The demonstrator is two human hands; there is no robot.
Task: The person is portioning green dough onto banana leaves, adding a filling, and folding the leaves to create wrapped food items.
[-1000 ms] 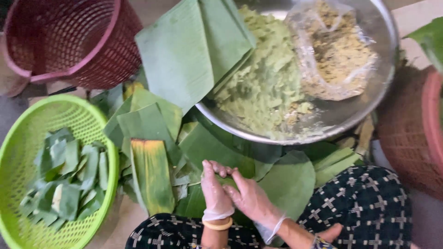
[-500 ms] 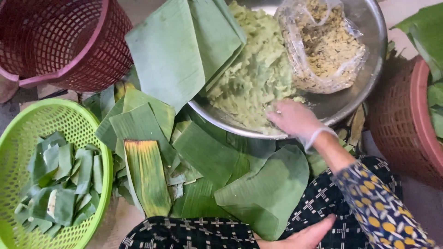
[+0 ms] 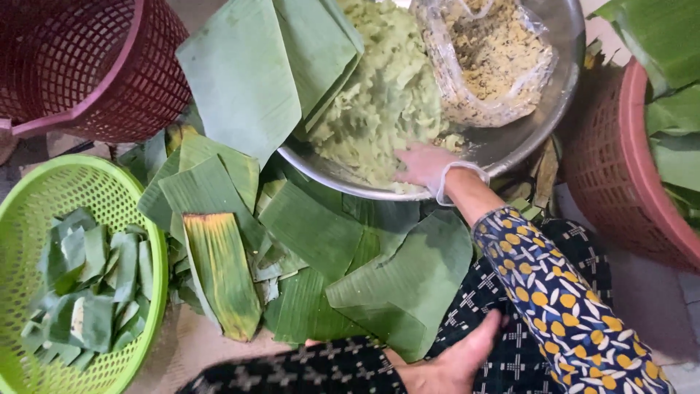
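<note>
The right hand (image 3: 423,164), in a thin clear plastic glove, reaches over the rim of the wide, round metal basin (image 3: 539,124) and presses its fingers down into the pale green sticky mash (image 3: 379,102) heaped inside; the fingers are bent into the mash, though whether they have closed on a lump of it I cannot tell. The left hand (image 3: 452,357) lies low at the near edge, bare, fingers loosely spread and holding nothing, resting against the dark patterned cloth on the person's lap and just touching the edge of a large cut banana leaf (image 3: 408,284). More such leaves lie spread on the floor beneath the basin, one with a yellowed, browned end (image 3: 219,270). Beside the mash in the basin sits a clear plastic bag of crumbly yellow filling (image 3: 496,58), and a folded green leaf (image 3: 255,66) drapes over the far rim. To the left stand a lime-green plastic basket (image 3: 44,190) of small folded leaf parcels (image 3: 80,292) and a dark red plastic basket (image 3: 80,66).
</note>
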